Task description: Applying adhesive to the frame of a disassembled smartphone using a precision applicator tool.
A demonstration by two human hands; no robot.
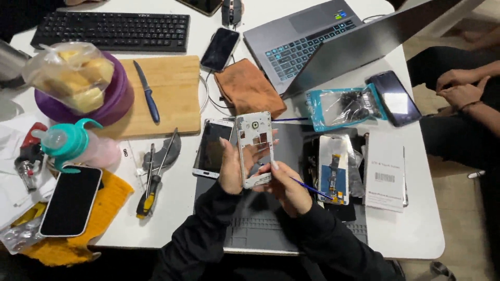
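Note:
My left hand (pixel 233 167) holds a white phone frame (pixel 254 148) upright, its open inner side with small parts facing me. My right hand (pixel 288 188) touches the frame's lower edge and grips a thin blue-tipped tool (pixel 311 188) that points right. Both hands hover over a grey work mat (pixel 260 229). A phone screen panel (pixel 212 148) lies flat just left of the frame. A spare part in clear wrapping (pixel 333 167) lies to the right.
A wooden board (pixel 172 93) with a blue knife (pixel 147 97), a purple bowl (pixel 112 101), a screwdriver (pixel 148 190), tweezers, a laptop (pixel 312 41), a keyboard (pixel 109 31), a brown pouch (pixel 249 88), several phones and a white box (pixel 385 169) crowd the table. Another person's hands (pixel 461 88) rest at right.

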